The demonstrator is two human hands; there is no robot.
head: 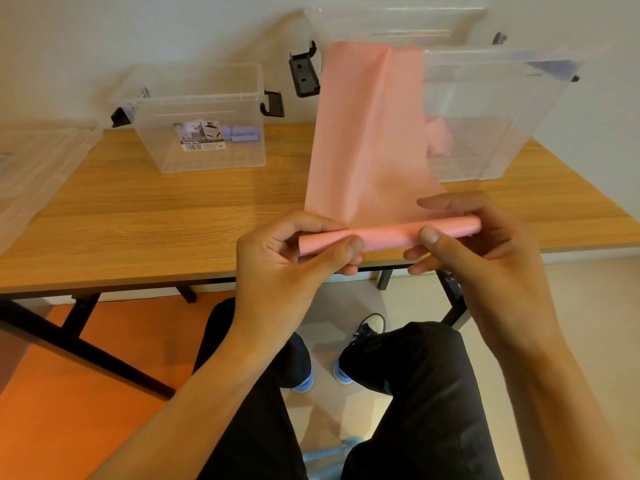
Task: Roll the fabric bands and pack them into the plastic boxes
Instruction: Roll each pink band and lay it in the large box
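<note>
Head view showed that, over the wooden table, from the large plastic box the pink fabric band hung down to its started roll, which your left hand and right hand each pinched between thumb and curled fingers; you probably needed equal tension and aligned edges for tightness.
</note>
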